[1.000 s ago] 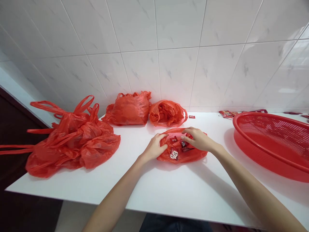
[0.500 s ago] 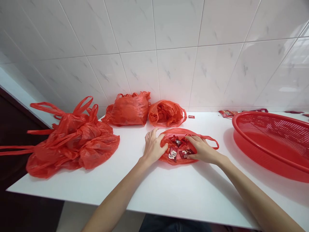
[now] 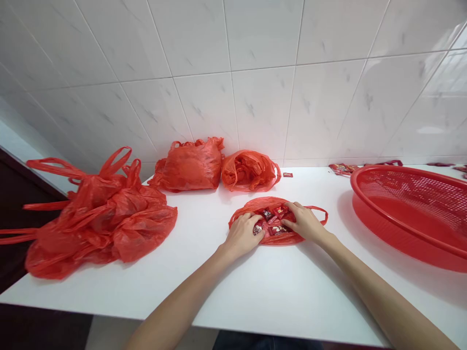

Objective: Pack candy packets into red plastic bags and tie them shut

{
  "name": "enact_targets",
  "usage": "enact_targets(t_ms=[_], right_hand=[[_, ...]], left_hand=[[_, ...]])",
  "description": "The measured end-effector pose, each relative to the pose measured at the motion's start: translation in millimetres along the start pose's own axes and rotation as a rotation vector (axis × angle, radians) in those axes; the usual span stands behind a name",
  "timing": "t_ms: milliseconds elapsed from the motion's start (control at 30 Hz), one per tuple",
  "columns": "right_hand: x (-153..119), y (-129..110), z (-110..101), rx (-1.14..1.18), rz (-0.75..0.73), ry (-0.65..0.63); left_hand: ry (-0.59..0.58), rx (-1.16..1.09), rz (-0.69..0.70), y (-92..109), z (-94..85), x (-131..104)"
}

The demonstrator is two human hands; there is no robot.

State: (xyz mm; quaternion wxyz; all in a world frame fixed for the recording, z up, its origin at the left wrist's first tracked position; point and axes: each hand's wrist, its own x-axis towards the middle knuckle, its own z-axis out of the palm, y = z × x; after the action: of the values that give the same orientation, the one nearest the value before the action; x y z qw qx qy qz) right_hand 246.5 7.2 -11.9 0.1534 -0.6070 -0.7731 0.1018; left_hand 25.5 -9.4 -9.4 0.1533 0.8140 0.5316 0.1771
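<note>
An opened red plastic bag point(image 3: 241, 211) lies on the white table in front of me, with several small red and dark wrapped packets point(image 3: 280, 211) inside. My left hand point(image 3: 243, 234) reaches over the bag's left side, thumb and fingers apart around a packet with white print point(image 3: 257, 227); its fingertips touch the contents. From the right, my right hand point(image 3: 303, 221) comes in over the rim, its fingers spread and resting on the packets. One bag handle point(image 3: 324, 214) loops out beyond this hand. Some fingertips are hidden among the packets.
Tied red bags point(image 3: 98, 218) are heaped at the left. A full red bag point(image 3: 188, 165) and a crumpled bag point(image 3: 251, 170) stand against the tiled wall. A lone packet point(image 3: 288, 175) lies beside them. The big red basket point(image 3: 401, 228) is at the right, with wrappers point(image 3: 343, 168) behind.
My left hand has moved right, from the bag's outer left edge in over the packets. The packets have shifted, and a bright red one now shows near my right fingers.
</note>
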Motion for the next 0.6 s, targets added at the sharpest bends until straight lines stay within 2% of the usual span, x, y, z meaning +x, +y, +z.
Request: enact_targets(t_ms=[333,600], right_hand=[[5.7,9.2,9.2,-0.080,0.018,0.002],[4.8,8.4,9.9,-0.036,-0.097,0.035]], left_hand=[[0.024,-0.057,-0.006,-3.3,5.2,-0.7],[0.029,-0.106,-0.006,-6.0,9.2,0.0]])
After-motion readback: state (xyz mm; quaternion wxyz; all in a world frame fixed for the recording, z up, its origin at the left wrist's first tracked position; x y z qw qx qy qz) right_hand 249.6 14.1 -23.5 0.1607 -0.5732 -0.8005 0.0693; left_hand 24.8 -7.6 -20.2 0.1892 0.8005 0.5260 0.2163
